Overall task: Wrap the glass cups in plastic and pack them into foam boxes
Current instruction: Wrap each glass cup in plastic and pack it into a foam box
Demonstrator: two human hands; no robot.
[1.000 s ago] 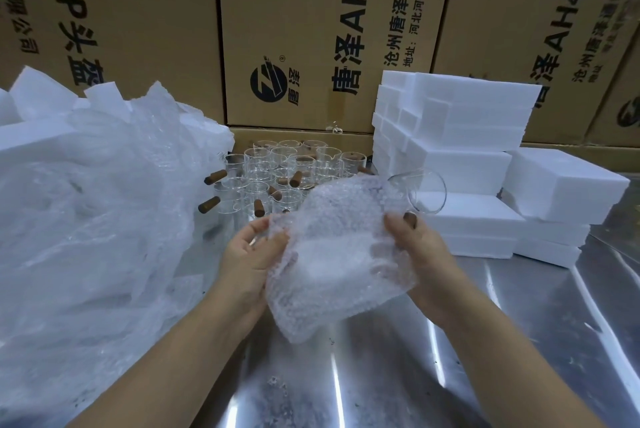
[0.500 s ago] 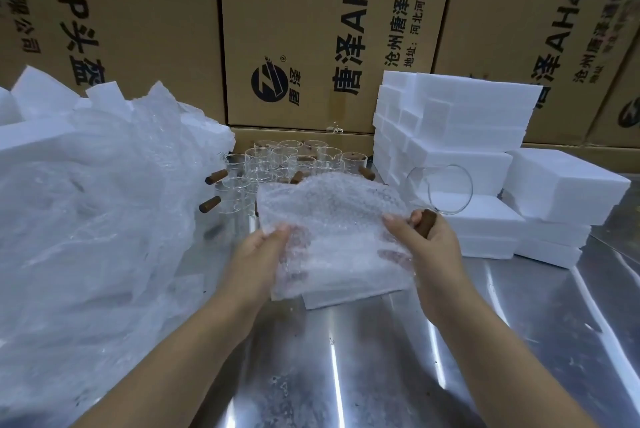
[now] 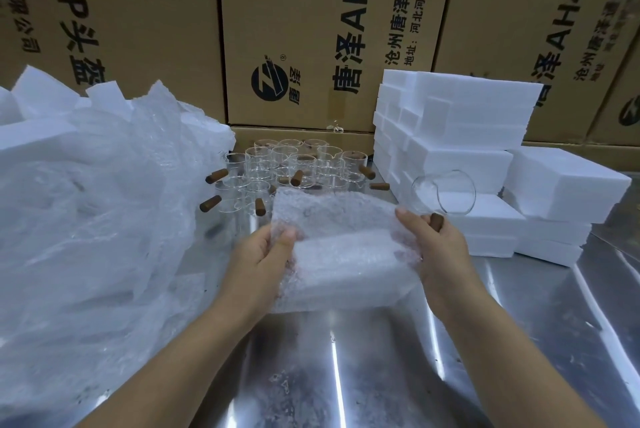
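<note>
A sheet of bubble wrap is held spread over the steel table between both hands. My left hand pinches its left edge. My right hand grips its right edge and also holds a clear glass cup by its brown wooden handle, the cup tilted on its side to the right of the sheet. Several more glass cups with brown handles stand grouped at the back of the table. White foam boxes are stacked at the right.
A big clear plastic bag holding foam pieces fills the left side. Cardboard cartons form a wall behind. The shiny steel table stretches out near me, between my forearms.
The bubble wrap has gone from hanging bunched to spread flat and wide. My right hand with the cup has moved to the right and slightly down.
</note>
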